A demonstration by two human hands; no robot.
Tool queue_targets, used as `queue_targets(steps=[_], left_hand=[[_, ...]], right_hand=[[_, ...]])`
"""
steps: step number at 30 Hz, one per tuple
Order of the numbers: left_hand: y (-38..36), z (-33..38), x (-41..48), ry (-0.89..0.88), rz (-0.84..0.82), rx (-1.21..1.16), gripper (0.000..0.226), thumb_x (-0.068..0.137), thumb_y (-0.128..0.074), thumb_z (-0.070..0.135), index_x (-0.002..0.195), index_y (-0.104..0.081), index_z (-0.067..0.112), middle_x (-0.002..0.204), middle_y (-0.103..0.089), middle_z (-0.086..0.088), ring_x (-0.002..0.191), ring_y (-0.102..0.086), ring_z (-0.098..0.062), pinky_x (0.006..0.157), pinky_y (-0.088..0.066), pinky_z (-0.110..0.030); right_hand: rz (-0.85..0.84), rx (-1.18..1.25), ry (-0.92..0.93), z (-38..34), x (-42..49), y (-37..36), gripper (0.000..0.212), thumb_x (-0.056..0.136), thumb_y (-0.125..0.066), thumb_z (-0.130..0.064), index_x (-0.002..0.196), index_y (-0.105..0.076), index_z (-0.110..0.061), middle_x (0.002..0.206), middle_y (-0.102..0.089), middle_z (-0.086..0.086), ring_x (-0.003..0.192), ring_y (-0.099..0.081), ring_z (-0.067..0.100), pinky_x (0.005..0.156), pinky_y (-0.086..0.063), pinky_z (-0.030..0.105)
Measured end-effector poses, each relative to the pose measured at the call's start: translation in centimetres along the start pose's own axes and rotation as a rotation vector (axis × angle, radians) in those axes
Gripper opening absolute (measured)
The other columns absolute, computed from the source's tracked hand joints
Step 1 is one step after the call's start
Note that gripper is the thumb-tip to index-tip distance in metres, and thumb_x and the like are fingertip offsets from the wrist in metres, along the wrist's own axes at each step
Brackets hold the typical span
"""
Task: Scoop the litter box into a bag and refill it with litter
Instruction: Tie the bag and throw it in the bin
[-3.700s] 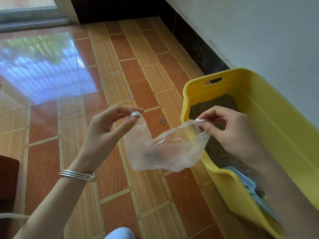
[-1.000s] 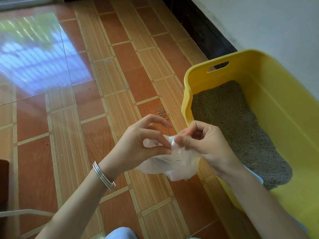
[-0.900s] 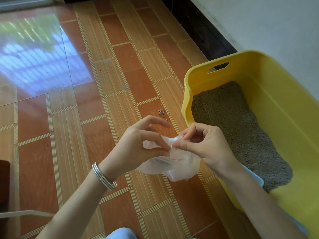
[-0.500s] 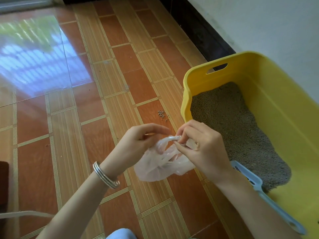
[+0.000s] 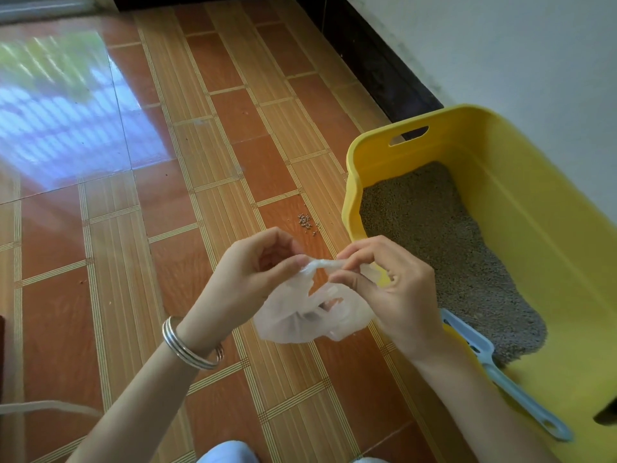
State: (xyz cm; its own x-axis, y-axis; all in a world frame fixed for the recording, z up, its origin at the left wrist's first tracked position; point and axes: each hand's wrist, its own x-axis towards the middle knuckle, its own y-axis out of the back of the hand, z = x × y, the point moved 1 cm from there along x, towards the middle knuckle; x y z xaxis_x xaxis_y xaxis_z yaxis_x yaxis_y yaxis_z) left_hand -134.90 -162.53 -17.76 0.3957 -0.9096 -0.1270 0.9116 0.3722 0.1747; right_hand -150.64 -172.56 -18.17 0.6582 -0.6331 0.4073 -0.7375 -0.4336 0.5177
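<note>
Clear plastic bag [image 5: 310, 315] hangs mouth-up, its twisted top running left-right, pinched between left hand [image 5: 248, 282] and right hand [image 5: 384, 285].

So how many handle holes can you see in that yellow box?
2. One handle hole is cut through the far end wall of the yellow box; another shows partly at the near end, by the frame's edge.

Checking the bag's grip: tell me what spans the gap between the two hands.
In the head view, a twisted strip of the clear plastic bag spans between the left hand and right hand; both pinch it, the rest hanging below.
</note>
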Motion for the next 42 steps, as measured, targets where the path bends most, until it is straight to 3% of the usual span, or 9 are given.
queue_targets(steps=[3,7,11,16,19,23,29,33,42], left_hand=[[0.0,-0.3,-0.8,-0.078,0.137,0.218,0.01,0.086,-0.064,0.012,0.079,-0.06,0.018,0.072,-0.063,0.01,0.069,-0.058,-0.007,0.065,-0.043,-0.014],[0.8,-2.0,-0.7,-0.029,0.31,0.328,0.012,0.086,-0.062,0.006,0.081,-0.059,0.017,0.076,-0.064,0.006,0.072,-0.058,-0.007,0.065,-0.042,-0.009],[2.6,-4.5,-0.1,0.04,0.367,0.394,0.01,0.086,-0.062,0.005,0.082,-0.059,0.014,0.075,-0.064,0.004,0.073,-0.061,-0.012,0.064,-0.043,-0.011],[4.9,-7.8,0.8,0.2,0.453,0.465,0.005,0.087,-0.061,0.006,0.083,-0.06,0.009,0.072,-0.063,0.001,0.076,-0.061,-0.024,0.063,-0.039,-0.015],[5.2,-8.0,0.6,0.191,0.475,0.48,0.005,0.086,-0.062,0.005,0.082,-0.061,0.008,0.072,-0.064,-0.001,0.076,-0.063,-0.023,0.063,-0.038,-0.009],[6.1,-5.2,0.1,0.038,0.434,0.488,0.008,0.083,-0.066,0.005,0.081,-0.062,0.012,0.071,-0.064,0.005,0.067,-0.059,0.0,0.06,-0.036,-0.002],[5.4,0.0,-0.2,-0.123,0.221,0.322,0.014,0.081,-0.069,0.004,0.079,-0.064,0.017,0.078,-0.068,0.008,0.072,-0.063,-0.008,0.07,-0.048,-0.018],[2.7,2.0,-0.2,-0.207,0.105,0.263,0.016,0.077,-0.072,0.002,0.08,-0.067,0.017,0.077,-0.07,0.007,0.076,-0.067,-0.01,0.073,-0.053,-0.022],[2.7,3.1,-0.2,-0.216,0.134,0.232,0.015,0.072,-0.077,0.008,0.076,-0.07,0.021,0.075,-0.07,0.012,0.074,-0.068,-0.006,0.071,-0.053,-0.019]], right_hand=[[0.002,-0.028,-0.027,-0.3,-0.9,0.3,0.021,0.076,-0.069,-0.024,0.073,-0.063,-0.004,0.082,-0.063,0.002,0.083,-0.058,0.004,0.078,-0.043,0.011],[-0.053,-0.078,-0.078,0.4,-2.6,0.8,0.021,0.079,-0.067,-0.027,0.075,-0.061,-0.008,0.077,-0.059,-0.003,0.076,-0.055,0.005,0.072,-0.044,0.013],[-0.191,-0.211,-0.134,1.3,-4.2,0.5,0.026,0.081,-0.06,-0.038,0.075,-0.06,-0.013,0.073,-0.054,-0.009,0.069,-0.049,0.004,0.064,-0.044,0.015],[-0.288,-0.343,-0.159,2.2,-4.6,0.7,0.016,0.079,-0.069,-0.026,0.071,-0.058,-0.016,0.068,-0.05,-0.014,0.07,-0.047,0.006,0.061,-0.04,0.014],[-0.315,-0.364,-0.182,2.0,-4.2,0.8,0.015,0.077,-0.071,-0.025,0.072,-0.059,-0.017,0.068,-0.049,-0.016,0.065,-0.048,0.005,0.059,-0.04,0.012],[-0.217,-0.171,-0.299,0.9,-2.5,1.7,0.012,0.072,-0.076,-0.02,0.07,-0.065,-0.018,0.068,-0.058,-0.013,0.069,-0.056,0.005,0.061,-0.041,0.009],[-0.31,0.192,-0.394,-2.6,2.0,1.3,0.008,0.076,-0.073,-0.014,0.082,-0.07,-0.018,0.076,-0.068,-0.006,0.076,-0.064,0.005,0.07,-0.05,0.014],[-0.332,0.252,-0.409,-3.6,4.1,0.2,0.011,0.077,-0.073,-0.016,0.087,-0.069,-0.017,0.078,-0.069,-0.003,0.075,-0.065,0.004,0.071,-0.051,0.014],[-0.454,0.255,-0.461,-4.3,5.6,-0.9,0.017,0.072,-0.077,-0.019,0.082,-0.068,-0.03,0.076,-0.07,-0.009,0.076,-0.065,-0.001,0.07,-0.049,0.011]])
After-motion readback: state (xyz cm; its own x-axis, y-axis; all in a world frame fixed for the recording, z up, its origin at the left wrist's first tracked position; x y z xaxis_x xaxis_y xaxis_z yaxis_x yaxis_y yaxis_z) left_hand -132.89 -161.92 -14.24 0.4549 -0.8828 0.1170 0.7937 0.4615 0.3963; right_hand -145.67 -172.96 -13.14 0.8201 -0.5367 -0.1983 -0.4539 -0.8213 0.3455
